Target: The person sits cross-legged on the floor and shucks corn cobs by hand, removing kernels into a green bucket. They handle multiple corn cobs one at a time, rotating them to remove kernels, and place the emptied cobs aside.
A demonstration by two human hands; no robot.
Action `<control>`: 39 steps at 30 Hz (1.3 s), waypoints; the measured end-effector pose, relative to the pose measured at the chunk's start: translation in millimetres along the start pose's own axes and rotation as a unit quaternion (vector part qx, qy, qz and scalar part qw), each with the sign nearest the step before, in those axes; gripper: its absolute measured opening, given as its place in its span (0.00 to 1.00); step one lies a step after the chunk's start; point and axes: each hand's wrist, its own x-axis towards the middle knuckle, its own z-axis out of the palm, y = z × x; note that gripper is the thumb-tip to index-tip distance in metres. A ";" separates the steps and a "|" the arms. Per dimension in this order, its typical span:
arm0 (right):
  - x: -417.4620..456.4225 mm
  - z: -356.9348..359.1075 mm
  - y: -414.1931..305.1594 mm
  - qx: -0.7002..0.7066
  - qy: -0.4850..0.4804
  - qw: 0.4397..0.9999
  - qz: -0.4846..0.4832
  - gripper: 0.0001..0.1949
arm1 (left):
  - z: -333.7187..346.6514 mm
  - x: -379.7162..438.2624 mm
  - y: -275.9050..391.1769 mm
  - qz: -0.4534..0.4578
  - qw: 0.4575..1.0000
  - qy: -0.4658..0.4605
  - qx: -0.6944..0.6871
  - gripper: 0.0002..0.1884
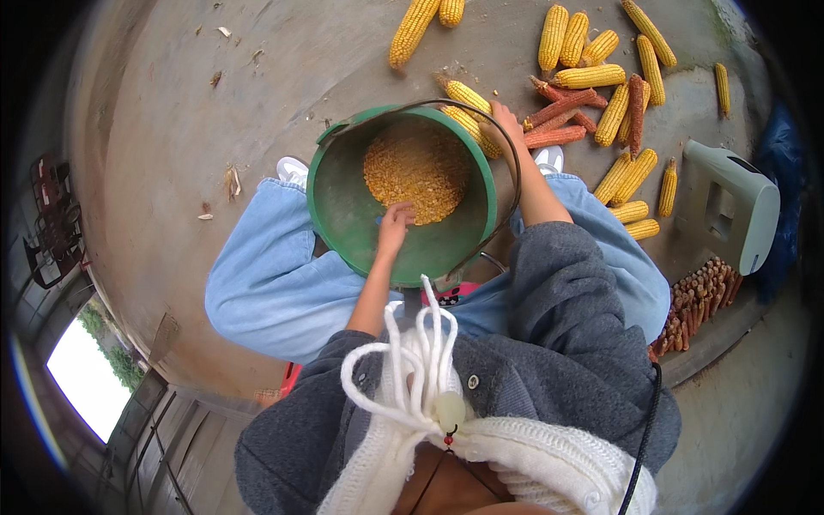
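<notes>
A green bucket [402, 261] stands between my knees, with loose yellow corn kernels [418, 170] covering part of its bottom. Inside it, my left hand [396, 221] reaches over the near edge of the kernels, fingers slightly apart and no ear in them. A small blue spot shows beside that hand; I cannot tell what it is. Just beyond the bucket's right rim, my right hand [503, 125] is at the ends of two yellow ears of corn, an upper ear [468, 96] and a lower ear [465, 123]. Its grip on either one is unclear.
More corn ears [589, 76] and several bare reddish cobs [560, 109] lie on the concrete floor [167, 116] at right. Past them stand a grey-green plastic stool [756, 212] on its side and stacked cobs [698, 306]. The bucket's handle [517, 167] arcs beside my right forearm.
</notes>
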 end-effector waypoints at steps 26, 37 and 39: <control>-101.2 -160.5 -64.1 0.744 0.113 0.649 -0.112 0.18 | 13.3 -7.4 17.5 0.182 0.974 -0.042 -0.130 0.12; -224.4 -95.2 -100.9 0.768 -0.137 0.617 -0.104 0.22 | 6.4 -52.8 49.2 0.221 0.948 -0.143 -0.181 0.15; -229.5 -78.1 -110.2 0.758 -0.191 0.618 -0.086 0.21 | 3.6 -67.8 53.3 0.316 0.924 -0.056 -0.209 0.18</control>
